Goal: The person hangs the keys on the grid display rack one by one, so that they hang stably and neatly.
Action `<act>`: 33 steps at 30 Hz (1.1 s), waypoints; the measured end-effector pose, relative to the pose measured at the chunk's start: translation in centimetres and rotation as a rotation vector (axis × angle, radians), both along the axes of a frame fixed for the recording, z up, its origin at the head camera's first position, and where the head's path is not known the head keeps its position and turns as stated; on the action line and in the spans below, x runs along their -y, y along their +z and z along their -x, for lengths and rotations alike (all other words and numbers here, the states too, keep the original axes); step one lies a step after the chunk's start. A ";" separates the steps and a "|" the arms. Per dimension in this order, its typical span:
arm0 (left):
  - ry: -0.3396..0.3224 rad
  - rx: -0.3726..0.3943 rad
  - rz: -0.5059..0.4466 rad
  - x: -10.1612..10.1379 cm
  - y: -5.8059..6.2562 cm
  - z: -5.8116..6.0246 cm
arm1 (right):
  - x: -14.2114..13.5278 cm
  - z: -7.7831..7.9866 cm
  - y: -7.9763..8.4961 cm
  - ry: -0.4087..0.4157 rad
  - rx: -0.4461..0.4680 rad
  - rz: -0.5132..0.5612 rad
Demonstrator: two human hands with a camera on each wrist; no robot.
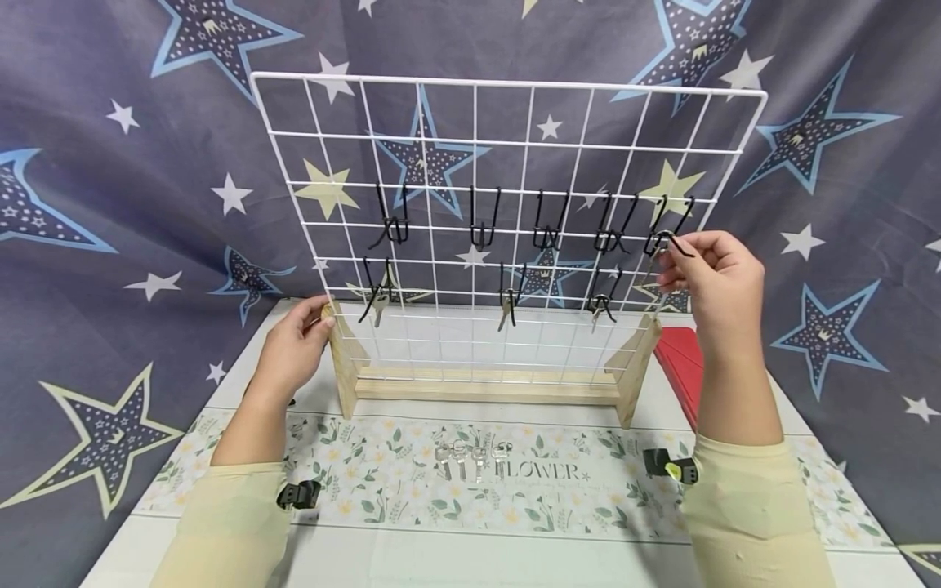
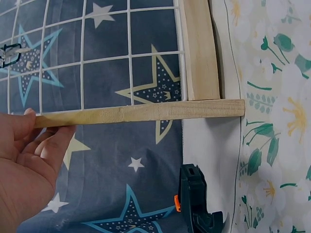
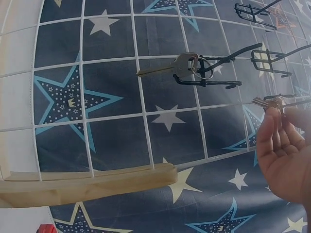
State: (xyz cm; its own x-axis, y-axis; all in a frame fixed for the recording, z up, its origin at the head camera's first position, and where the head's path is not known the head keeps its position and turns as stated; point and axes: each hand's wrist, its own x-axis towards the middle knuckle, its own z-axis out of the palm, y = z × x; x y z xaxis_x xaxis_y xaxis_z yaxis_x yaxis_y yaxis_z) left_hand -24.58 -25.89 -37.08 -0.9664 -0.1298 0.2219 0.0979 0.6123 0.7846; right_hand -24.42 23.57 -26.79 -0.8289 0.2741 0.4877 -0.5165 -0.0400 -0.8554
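A white wire grid (image 1: 515,83) stands upright in a wooden stand (image 1: 341,371), with black hooks in two rows. My left hand (image 1: 292,349) pinches the top of the stand's left side piece (image 2: 141,112) between thumb and fingers. At the right end of the upper row, my right hand (image 1: 719,286) pinches a small metal key (image 3: 261,102) at the last hook. Each of the three lower hooks carries a key; one key (image 3: 183,63) hangs by its ring close to the right wrist camera. The other upper hooks bear no keys.
Several loose keys (image 1: 478,465) lie in a row on the floral mat (image 1: 412,510) in front of the stand. Behind my right forearm is a red flat object (image 1: 678,367). A star-patterned cloth (image 1: 184,327) hangs behind and at both sides.
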 end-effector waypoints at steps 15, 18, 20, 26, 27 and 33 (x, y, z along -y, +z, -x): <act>0.007 0.009 -0.005 0.0 0.0 0.1 | 0.1 -1.1 -0.8 -0.042 -0.007 -0.070; 0.008 0.007 -0.002 0.0 0.0 0.1 | 0.4 -1.7 -0.9 -0.044 -0.014 -0.089; 0.008 0.006 -0.003 0.0 0.0 0.1 | 0.6 -2.2 -0.9 -0.034 -0.029 -0.096; 0.009 0.004 -0.008 0.0 0.1 0.0 | 1.2 -3.2 -1.2 0.081 -0.107 -0.137; 0.009 0.005 -0.009 0.0 0.1 0.0 | 1.4 -3.3 -1.2 0.118 -0.125 -0.148; 0.003 0.010 -0.012 0.0 0.1 0.0 | 2.2 -4.0 -1.8 0.264 -0.190 -0.312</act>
